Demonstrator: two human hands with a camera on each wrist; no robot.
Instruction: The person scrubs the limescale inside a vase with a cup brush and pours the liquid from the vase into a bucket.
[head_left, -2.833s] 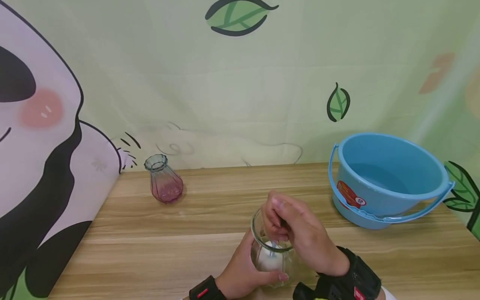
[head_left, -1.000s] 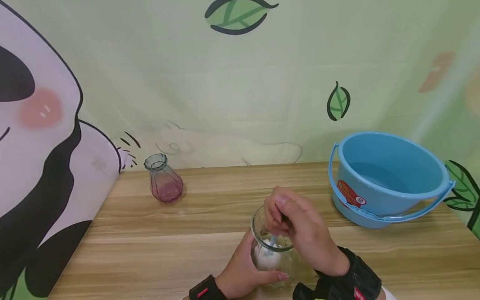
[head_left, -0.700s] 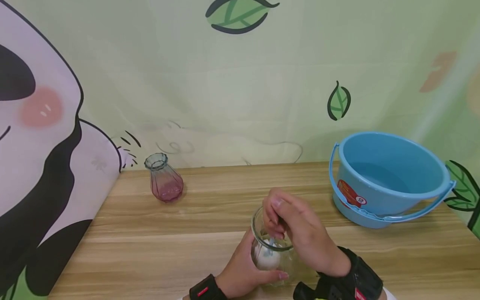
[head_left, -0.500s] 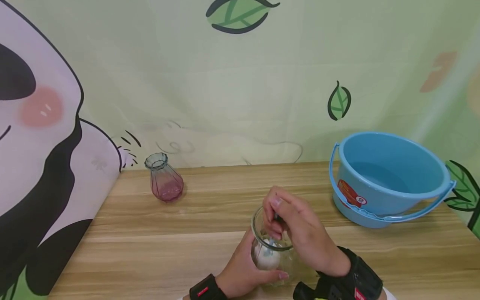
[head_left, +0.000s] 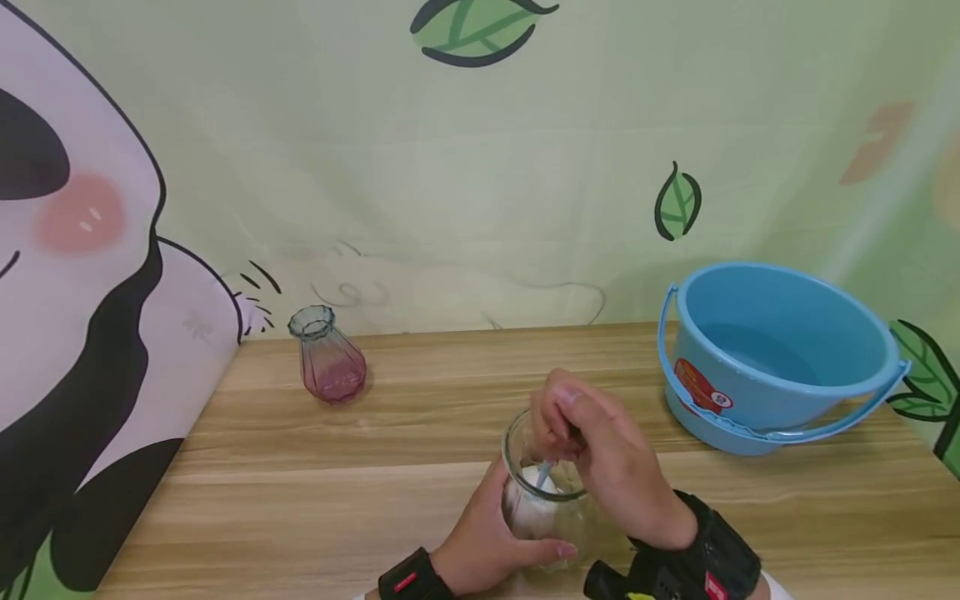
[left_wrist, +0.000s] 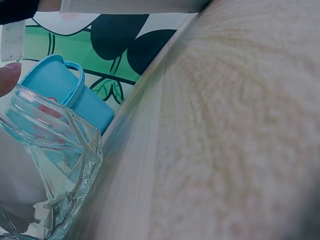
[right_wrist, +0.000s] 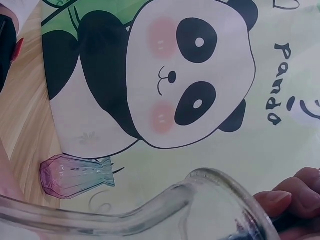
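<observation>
A clear glass jar (head_left: pixel 564 533) stands tilted low in the middle of the head view. My left hand (head_left: pixel 483 533) grips its side, the thumb across the front. Over the mouth, my right hand (head_left: pixel 603 462) pinches what looks like a bottle brush, its light-blue stem (head_left: pixel 543 476) running down into the jar. The brush's white, sponge-like head (head_left: pixel 527 512) sits inside against the left wall. Curled fingers hide the top of the handle. The right wrist view shows the jar's rim (right_wrist: pixel 220 180) close by, with my right fingertips (right_wrist: pixel 274 201) beside it.
A blue bucket (head_left: pixel 787 333) with its handle down stands at the right back of the wooden table (head_left: pixel 300 517). At the left back is a small pink-and-grey glass vase (head_left: pixel 330 367). Behind hangs a printed panda cloth (head_left: pixel 450 183).
My right hand bobs up and down slightly over the jar and is now a little higher, with more stem showing. The white head shifts inside. My left hand keeps its grip.
</observation>
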